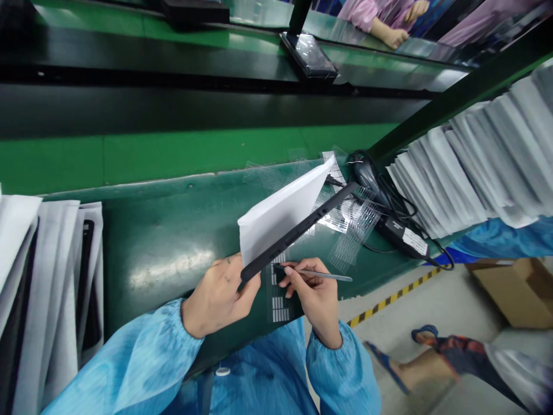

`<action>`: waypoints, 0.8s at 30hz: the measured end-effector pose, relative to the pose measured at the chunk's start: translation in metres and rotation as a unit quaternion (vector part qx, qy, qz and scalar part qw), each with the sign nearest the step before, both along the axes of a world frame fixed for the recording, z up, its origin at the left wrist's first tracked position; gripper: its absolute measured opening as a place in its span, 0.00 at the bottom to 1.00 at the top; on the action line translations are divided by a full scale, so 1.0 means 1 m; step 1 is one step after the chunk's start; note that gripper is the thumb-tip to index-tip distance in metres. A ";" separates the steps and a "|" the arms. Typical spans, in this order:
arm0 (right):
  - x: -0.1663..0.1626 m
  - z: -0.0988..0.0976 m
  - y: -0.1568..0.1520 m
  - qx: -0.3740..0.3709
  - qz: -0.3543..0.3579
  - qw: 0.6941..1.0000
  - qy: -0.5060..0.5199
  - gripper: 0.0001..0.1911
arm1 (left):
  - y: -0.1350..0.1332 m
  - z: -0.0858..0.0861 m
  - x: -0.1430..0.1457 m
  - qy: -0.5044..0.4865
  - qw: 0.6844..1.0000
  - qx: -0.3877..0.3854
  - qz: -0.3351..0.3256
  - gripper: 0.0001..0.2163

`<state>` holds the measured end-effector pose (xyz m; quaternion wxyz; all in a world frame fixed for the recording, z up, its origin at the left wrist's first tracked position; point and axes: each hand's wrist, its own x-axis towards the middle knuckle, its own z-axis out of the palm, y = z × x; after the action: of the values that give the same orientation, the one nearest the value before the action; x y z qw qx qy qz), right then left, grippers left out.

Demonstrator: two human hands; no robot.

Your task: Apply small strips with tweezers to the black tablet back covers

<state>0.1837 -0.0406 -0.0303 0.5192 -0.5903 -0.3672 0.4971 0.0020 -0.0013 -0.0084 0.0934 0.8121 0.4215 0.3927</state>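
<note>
My left hand point(220, 295) grips the near corner of a thin black tablet point(298, 231), held tilted on edge above the green worktable point(164, 242). A white sheet or sleeve point(280, 216) lies against the tablet's upper face. My right hand point(313, 294) pinches slim metal tweezers point(319, 274), whose tip points at a strip of small white labels point(280, 294) just below the tablet's near edge. Both arms wear blue sleeves.
Clear label sheets point(352, 227) lie on the table beside a black handheld scanner point(367, 173) and its cables. White sleeved stacks stand at left point(47, 276) and on a rack at right point(479, 161). Another tablet point(309, 55) rests on the conveyor. A co-worker's hand point(391, 34) shows beyond.
</note>
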 end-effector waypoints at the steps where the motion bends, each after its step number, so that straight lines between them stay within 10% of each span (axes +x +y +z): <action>1: 0.000 0.000 0.000 0.001 -0.001 1.000 0.001 0.12 | 0.000 0.000 0.000 0.001 1.000 0.000 0.000 0.06; 24: -0.003 0.001 0.002 -0.003 -0.001 1.000 -0.018 0.13 | 0.002 0.004 0.002 -0.024 0.999 0.025 0.004 0.06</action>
<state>0.1804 -0.0383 -0.0297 0.5113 -0.6011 -0.3741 0.4873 0.0038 0.0007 -0.0041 0.0811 0.8028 0.4127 0.4226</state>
